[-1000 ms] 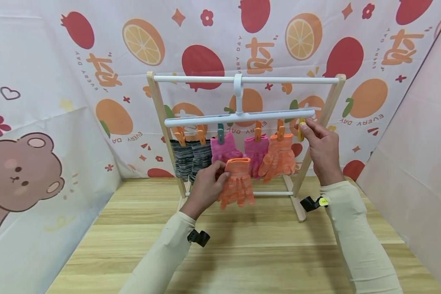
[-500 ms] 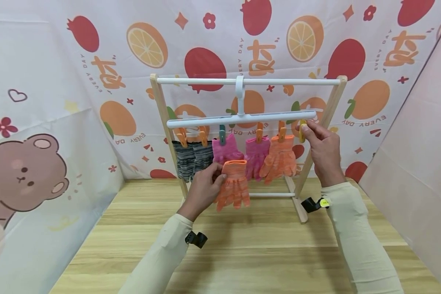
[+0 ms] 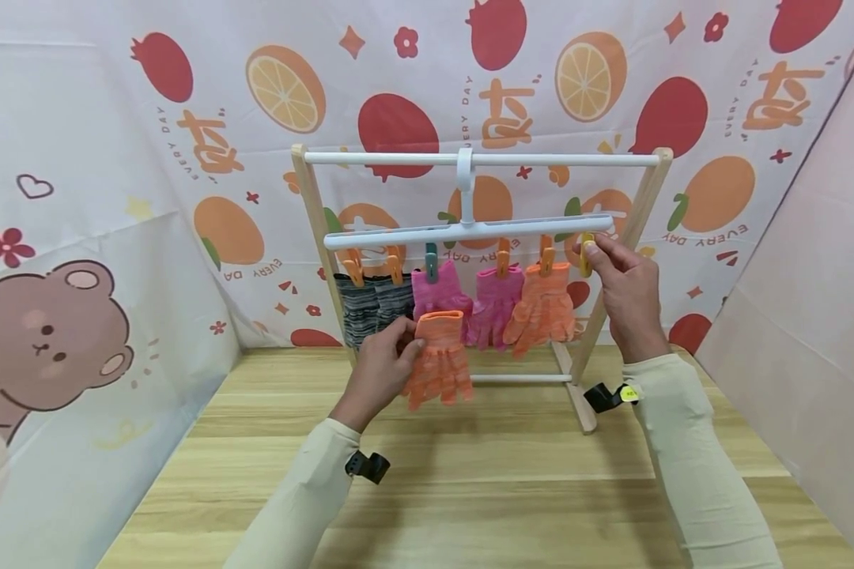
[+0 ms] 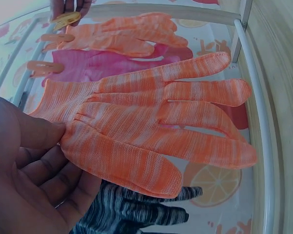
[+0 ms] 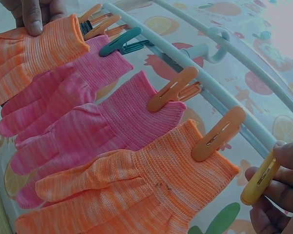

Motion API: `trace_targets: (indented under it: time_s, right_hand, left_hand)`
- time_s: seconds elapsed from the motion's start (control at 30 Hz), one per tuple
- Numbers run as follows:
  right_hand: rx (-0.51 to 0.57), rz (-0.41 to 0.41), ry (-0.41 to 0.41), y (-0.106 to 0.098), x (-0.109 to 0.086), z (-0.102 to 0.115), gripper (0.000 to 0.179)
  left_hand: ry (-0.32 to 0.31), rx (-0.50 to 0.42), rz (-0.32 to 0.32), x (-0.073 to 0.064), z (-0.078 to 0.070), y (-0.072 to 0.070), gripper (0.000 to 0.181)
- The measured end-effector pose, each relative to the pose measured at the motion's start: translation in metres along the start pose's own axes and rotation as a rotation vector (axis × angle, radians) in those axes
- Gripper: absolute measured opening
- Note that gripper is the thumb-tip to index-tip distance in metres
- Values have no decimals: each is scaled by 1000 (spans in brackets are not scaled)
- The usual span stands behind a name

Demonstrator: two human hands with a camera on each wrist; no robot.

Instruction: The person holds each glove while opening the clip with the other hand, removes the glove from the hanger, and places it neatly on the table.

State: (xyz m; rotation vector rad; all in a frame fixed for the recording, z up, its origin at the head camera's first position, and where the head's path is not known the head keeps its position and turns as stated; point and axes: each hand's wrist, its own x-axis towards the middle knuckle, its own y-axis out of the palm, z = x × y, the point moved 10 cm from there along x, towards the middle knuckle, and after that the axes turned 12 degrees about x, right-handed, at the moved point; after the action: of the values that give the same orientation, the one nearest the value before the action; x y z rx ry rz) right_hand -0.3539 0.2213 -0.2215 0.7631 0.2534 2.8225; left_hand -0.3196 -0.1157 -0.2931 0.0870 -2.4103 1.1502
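Observation:
My left hand [image 3: 380,363] pinches a loose orange glove [image 3: 440,359] near its cuff, fingers of the glove hanging down. In the left wrist view, that orange glove [image 4: 136,117] spreads out from between thumb and fingers. At the hanger's right end my right hand [image 3: 625,292] pinches a yellow clothespin [image 3: 587,254]; nothing shows in the clothespin's lower end. Left of it, another orange glove [image 3: 543,308] hangs from an orange clothespin [image 5: 219,134]. Two pink gloves [image 3: 494,304] hang by a green clothespin [image 3: 431,262] and an orange one. Grey-black striped gloves [image 3: 359,308] hang at the far left.
The white hanger [image 3: 398,235] hooks over the top rod [image 3: 562,160] of a wooden-sided rack [image 3: 644,197]. A lower rod [image 3: 519,378] crosses the rack above the wooden table [image 3: 484,490]. Fruit-print cloth [image 3: 512,71] stands behind.
My left hand has moved a little left and down with the loose orange glove, uncovering more of the pink gloves. The right hand stays at the yellow clothespin.

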Motion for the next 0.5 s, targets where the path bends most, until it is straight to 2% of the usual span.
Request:
trace_targets:
  time_s: [0.17, 0.37, 0.5]
  right_hand:
    - [31, 6, 1, 0, -1, -1, 43]
    - [-4, -1, 7, 0, 1, -2, 44]
    - [-43, -14, 11, -2, 1, -2, 45]
  left_hand:
    - [-18, 3, -6, -2, 5, -4, 8]
    - [-34, 7, -4, -4, 9, -5, 7]
    - [-21, 14, -12, -5, 10, -5, 7]
